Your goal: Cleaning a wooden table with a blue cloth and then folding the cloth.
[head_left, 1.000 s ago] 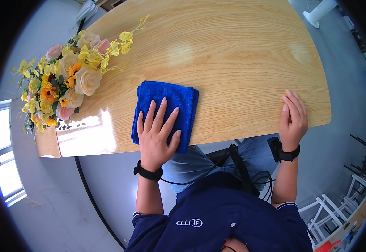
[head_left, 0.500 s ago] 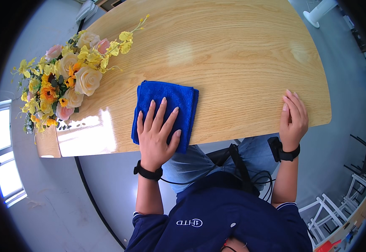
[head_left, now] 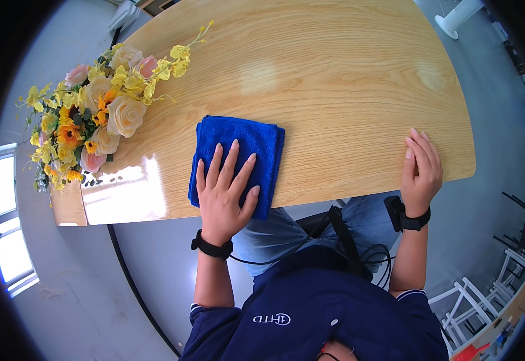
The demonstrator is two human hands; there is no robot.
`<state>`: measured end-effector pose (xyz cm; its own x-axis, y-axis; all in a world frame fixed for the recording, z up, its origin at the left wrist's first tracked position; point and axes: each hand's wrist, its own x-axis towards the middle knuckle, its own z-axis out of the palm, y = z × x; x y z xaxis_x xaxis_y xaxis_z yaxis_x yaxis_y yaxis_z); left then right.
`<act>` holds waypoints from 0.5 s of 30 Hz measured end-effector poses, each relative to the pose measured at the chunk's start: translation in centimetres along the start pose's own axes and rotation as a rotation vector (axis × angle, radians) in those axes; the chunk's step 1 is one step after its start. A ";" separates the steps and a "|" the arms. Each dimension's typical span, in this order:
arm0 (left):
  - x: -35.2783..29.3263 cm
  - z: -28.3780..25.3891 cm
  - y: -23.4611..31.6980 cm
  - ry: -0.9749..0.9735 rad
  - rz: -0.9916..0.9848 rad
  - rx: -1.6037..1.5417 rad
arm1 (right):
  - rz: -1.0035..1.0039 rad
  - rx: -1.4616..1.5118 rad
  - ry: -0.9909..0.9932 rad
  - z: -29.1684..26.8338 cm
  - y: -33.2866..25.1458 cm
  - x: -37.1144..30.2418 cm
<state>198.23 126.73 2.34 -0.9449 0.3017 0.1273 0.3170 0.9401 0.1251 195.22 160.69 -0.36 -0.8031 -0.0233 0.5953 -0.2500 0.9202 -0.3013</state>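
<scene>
A folded blue towel [head_left: 262, 135] lies flat on the wood-grain table near its front edge. My left hand [head_left: 223, 195] rests palm down on the towel, its fingers stretched and spread. The towel's near left part is hidden under that hand. Farther right, my right hand [head_left: 422, 168] lies on its side by the table's front right corner. Its fingers are loosely curled and held together, the thumb close against them, with nothing visible in them.
A bouquet of roses and yellow flowers [head_left: 97, 111] occupies the table's left end. The wood-grain table [head_left: 335, 78] has a rounded right side. Dark cables [head_left: 383, 262] hang near my lap. White stools [head_left: 470, 304] stand at the lower right; a white column base [head_left: 449, 27] stands at the upper right.
</scene>
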 end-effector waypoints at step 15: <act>0.0 0.2 0.1 0.014 -0.023 -0.034 | -0.003 -0.013 0.003 -0.1 -0.1 0.0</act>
<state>198.27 126.81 2.13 -0.9509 0.2771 0.1381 0.2977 0.9409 0.1617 195.28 160.61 -0.23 -0.8010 -0.0246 0.5981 -0.2450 0.9252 -0.2899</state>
